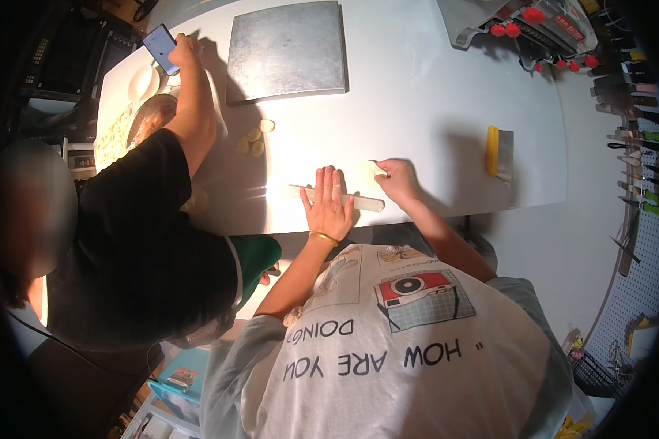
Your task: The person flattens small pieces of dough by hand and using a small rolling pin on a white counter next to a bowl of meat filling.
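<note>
My left hand (328,206), a gold-coloured bangle at its wrist, lies flat across a pale rolling pin (367,203). Its fingers stretch forward past the pin towards the table's middle. To the right, my right hand (398,180) pinches the edge of a thin, pale round of dough (373,174). The rest of that round rests on the white table (417,120), just beyond the pin. Several small flattened dough pieces (256,141) sit further left, partly in a shadow.
At left, a co-worker's hand (186,52) holds a phone (161,48) above a bowl of filling (153,115). A grey metal slab (286,52) lies at the back. A yellow-handled bench scraper (498,151) is at right, and a machine with red knobs (527,24) stands back right.
</note>
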### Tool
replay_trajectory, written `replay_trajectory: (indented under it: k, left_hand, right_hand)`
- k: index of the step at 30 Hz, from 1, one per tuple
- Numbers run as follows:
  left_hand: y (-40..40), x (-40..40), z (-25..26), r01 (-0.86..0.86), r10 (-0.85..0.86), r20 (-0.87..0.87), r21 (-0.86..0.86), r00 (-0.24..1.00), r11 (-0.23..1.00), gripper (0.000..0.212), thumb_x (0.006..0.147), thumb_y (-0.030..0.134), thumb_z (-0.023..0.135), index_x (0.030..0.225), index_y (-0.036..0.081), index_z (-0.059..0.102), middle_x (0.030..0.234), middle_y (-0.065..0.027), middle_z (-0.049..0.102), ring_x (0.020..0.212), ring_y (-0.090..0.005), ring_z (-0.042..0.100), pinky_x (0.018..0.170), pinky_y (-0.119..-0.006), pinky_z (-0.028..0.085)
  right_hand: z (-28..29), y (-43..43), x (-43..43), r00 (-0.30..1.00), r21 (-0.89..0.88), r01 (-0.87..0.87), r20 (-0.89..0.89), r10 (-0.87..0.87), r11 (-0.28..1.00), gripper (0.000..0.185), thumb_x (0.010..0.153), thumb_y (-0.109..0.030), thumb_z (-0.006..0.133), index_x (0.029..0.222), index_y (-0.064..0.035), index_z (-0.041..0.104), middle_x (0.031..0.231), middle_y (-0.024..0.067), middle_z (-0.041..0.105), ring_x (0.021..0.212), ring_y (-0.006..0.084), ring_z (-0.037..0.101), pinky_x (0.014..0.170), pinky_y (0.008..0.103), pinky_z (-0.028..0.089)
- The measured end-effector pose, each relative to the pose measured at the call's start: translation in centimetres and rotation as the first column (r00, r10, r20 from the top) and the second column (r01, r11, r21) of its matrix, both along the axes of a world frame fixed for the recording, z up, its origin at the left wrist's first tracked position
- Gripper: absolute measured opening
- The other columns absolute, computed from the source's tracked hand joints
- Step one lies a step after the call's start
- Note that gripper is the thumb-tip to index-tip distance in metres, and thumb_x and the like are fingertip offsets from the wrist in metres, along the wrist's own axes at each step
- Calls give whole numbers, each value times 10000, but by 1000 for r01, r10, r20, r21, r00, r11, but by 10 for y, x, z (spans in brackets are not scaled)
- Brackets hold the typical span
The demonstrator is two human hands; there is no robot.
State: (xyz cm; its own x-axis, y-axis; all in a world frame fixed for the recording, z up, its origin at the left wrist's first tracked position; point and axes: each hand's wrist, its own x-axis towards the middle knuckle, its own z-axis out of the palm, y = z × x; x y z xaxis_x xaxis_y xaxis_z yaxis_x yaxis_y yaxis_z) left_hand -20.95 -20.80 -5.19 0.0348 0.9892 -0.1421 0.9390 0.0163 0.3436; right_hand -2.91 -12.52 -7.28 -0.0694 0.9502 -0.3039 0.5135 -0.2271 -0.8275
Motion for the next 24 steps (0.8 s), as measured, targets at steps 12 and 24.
replay_trajectory:
  k: [12, 24]
  left_hand:
    - [2, -6, 3, 44, -44, -1, 55, 999, 997, 680, 951, 387, 424, 1531, 73, 256, 1587, -92, 259, 1494, -268, 165, 1136, -627, 97]
    - [11, -2, -1, 35, -32, -43, 69, 999, 997, 679, 956, 397, 405, 1539, 86, 248, 1598, -78, 247, 1498, -248, 159, 1158, -583, 67]
  right_hand:
    - [27, 32, -4, 974, -249, -161, -195, 113, 955, 172, 765, -90, 691, 908, 2, 717, 803, 106, 708, 720, 175, 663, 653, 327, 510]
    - [41, 26, 6, 958, 8, -285, 27, 285, 958, 193, 806, -74, 724, 990, -16, 726, 839, 125, 716, 766, 222, 683, 707, 319, 526]
